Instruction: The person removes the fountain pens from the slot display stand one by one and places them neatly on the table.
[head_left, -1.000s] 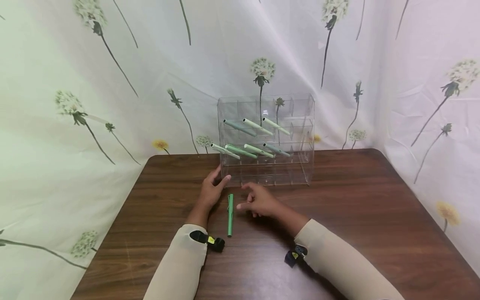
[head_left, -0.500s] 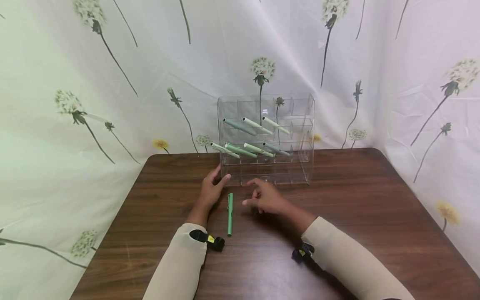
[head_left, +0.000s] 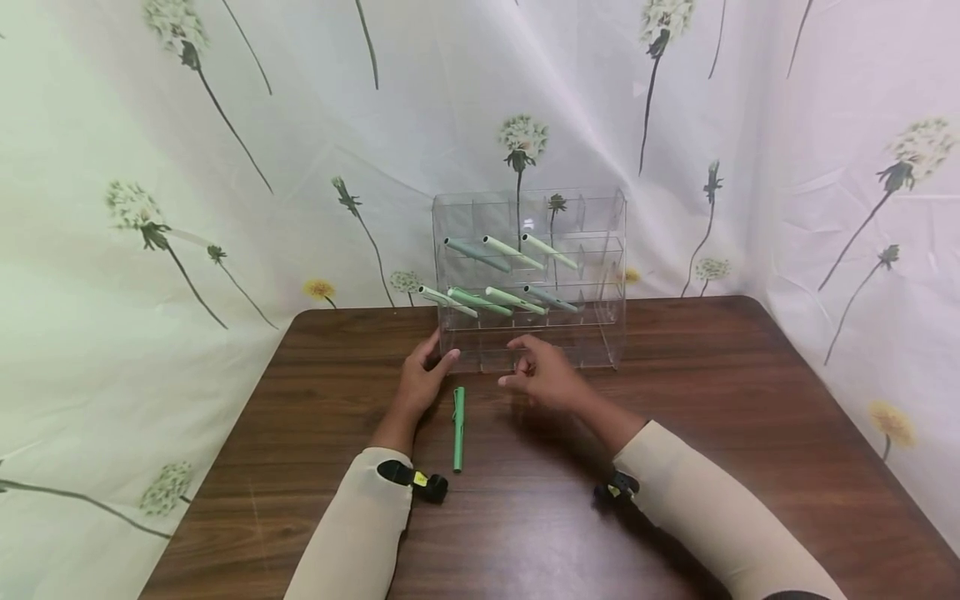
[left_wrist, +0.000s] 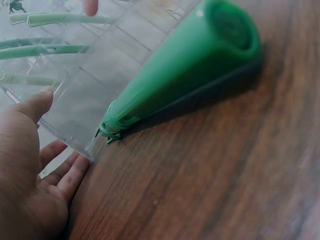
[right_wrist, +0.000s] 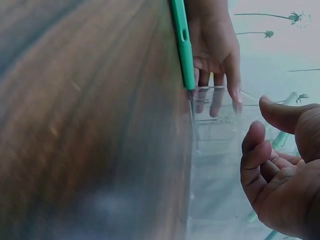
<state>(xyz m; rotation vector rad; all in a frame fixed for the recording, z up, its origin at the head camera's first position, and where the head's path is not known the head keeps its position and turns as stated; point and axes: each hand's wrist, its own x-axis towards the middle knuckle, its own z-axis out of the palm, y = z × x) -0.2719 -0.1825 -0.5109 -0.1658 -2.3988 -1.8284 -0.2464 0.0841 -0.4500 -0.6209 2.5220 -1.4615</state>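
A clear pen rack (head_left: 611, 337) with several tiers stands at the back of the table. Several pens lie slanted in its two middle tiers, among them a green pen (head_left: 480, 302) and a grey-blue pen (head_left: 551, 298). My left hand (head_left: 420, 385) holds the rack's lower left corner, thumb at the front edge and fingers along the side. Another green pen (head_left: 458, 429) with a clip lies lengthwise on the table, between my hands. My right hand (head_left: 547, 375) hovers before the bottom tier, fingers loosely curled, thumb apart, holding nothing.
The brown wooden table (head_left: 712, 400) has rounded far corners. Behind it hangs a white curtain (head_left: 300, 125) printed with dandelions, close to the rack's back. Each wrist wears a small black camera, such as the left camera (head_left: 431, 487).
My right hand has moved away from the loose green pen, rightward and forward to the rack's bottom tier. My left hand, the rack and the pens have stayed in place.
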